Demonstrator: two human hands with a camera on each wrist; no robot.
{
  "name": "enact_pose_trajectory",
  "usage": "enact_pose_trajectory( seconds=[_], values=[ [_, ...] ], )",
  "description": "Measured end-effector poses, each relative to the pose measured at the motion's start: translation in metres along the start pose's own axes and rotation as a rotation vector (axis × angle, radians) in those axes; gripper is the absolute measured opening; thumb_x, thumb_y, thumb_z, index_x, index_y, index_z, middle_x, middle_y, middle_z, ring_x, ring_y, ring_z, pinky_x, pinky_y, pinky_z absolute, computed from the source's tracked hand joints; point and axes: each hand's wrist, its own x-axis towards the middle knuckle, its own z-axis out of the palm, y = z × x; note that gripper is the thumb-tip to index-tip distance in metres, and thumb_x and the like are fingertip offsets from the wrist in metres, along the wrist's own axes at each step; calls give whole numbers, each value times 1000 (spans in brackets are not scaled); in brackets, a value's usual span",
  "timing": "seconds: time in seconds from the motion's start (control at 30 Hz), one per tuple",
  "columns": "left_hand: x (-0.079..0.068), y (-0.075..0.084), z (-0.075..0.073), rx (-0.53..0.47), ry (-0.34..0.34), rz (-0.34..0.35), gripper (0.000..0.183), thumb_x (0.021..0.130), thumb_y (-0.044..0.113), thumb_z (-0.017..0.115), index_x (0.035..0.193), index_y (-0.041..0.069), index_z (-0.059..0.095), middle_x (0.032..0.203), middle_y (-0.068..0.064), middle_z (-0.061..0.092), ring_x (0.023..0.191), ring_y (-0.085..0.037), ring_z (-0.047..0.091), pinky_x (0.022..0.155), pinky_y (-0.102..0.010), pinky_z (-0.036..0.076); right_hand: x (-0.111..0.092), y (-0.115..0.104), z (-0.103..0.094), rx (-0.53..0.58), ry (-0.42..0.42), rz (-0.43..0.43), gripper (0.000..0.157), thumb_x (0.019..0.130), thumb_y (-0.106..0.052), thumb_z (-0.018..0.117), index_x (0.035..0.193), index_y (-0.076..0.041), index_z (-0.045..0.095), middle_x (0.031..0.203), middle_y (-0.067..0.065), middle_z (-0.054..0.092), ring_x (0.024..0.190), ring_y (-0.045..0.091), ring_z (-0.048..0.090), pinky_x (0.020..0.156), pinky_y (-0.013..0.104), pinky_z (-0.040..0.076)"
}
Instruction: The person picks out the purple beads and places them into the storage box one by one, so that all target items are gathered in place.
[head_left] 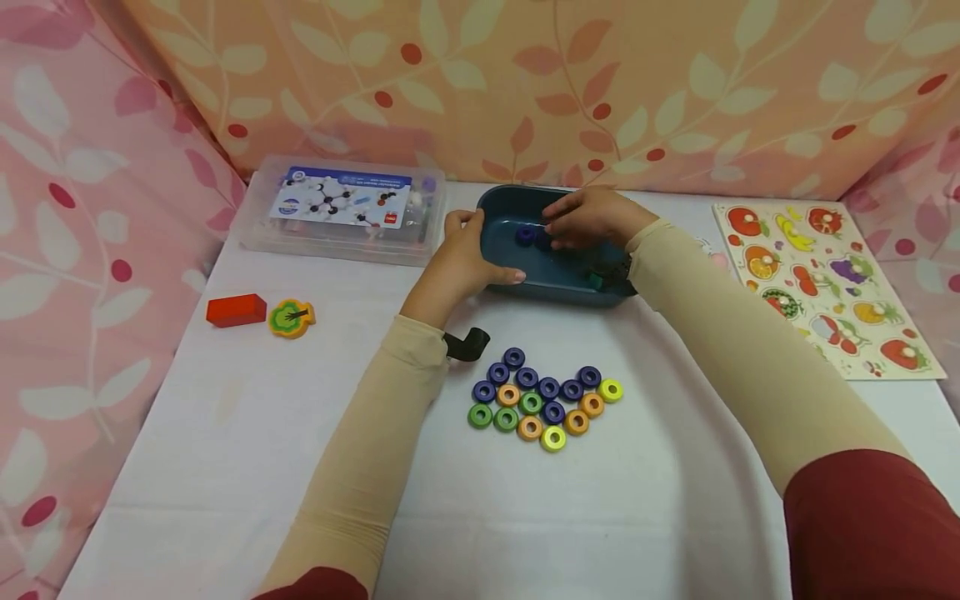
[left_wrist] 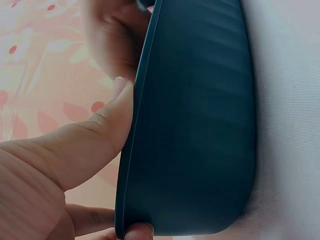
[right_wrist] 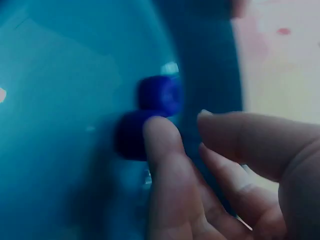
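Observation:
My left hand [head_left: 463,260] grips the left end of a dark teal plastic tub [head_left: 555,292]. In the left wrist view its thumb lies along the rim and a fingertip [left_wrist: 139,231] hooks round the corner. My right hand [head_left: 596,218] reaches inside the tub. Two purple rings [right_wrist: 161,95] sit side by side on the tub's floor. One right fingertip [right_wrist: 162,132] is at the nearer purple ring [right_wrist: 131,136], with the thumb apart from it. Something small and green [head_left: 596,279] lies at the tub's right end, partly hidden by the right wrist.
Purple, green, orange and yellow rings [head_left: 530,403] lie clustered in front of the tub. A black bent piece [head_left: 474,344] shows beside the left wrist. At left are a clear lidded case [head_left: 337,208], a red block [head_left: 236,310] and a tree-shaped piece [head_left: 291,317]; at right, a fruit puzzle board [head_left: 832,283].

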Motion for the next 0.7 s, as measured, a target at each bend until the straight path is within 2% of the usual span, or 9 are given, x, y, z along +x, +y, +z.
enact_pose_trajectory(
  seconds=[0.1,0.17,0.27,0.37,0.43,0.53,0.63,0.7],
  values=[
    [0,1,0,1,0,4,121,74,48,87,163,15,12,164,-5,10,141,-28,39,117,-44,35,-33,-4,-6,-23,40,-81,49,96,-28,68,140,-10,58,123,6,66,89,10,73,85,25,58],
    [1,2,1,-7,-1,6,122,73,47,88,163,15,11,164,-5,10,141,-28,39,117,-43,35,-62,-2,-5,-42,58,-131,47,97,-31,68,137,-10,60,127,7,65,93,12,72,87,26,57],
    [1,3,1,-18,-3,3,123,73,47,88,163,16,10,164,-4,9,141,-27,39,117,-43,36,-106,9,4,-48,87,-152,44,97,-35,67,132,-10,64,122,2,66,94,13,72,86,26,57],
    [1,3,2,-12,1,-16,123,73,48,88,163,18,10,164,-2,9,141,-26,40,116,-43,36,-136,28,20,-62,117,-148,39,95,-36,69,125,-11,69,111,2,71,91,15,71,84,28,57],
    [1,2,2,-7,6,-23,123,73,48,88,163,19,9,164,-2,9,141,-25,40,117,-43,36,-143,46,32,-119,117,-153,36,93,-36,73,121,-13,72,104,2,74,87,16,68,80,28,55],
    [1,1,2,-3,8,-26,123,73,48,88,163,18,10,164,-2,9,141,-25,40,117,-42,36,-141,74,51,-232,66,-158,33,88,-35,78,116,-18,76,97,2,75,81,18,61,71,29,47],
    [1,0,1,-12,7,-23,122,74,47,88,163,18,10,164,-3,9,141,-26,40,117,-43,36,-133,94,67,-249,-18,-152,30,85,-29,81,112,-18,77,94,2,75,77,18,55,66,28,41],
    [1,0,1,-15,6,-22,121,74,46,88,163,18,11,164,-3,9,141,-26,40,117,-43,36,-129,101,74,-219,-72,-148,30,86,-27,80,113,-15,77,100,3,76,81,17,57,71,28,43]
  ],
)
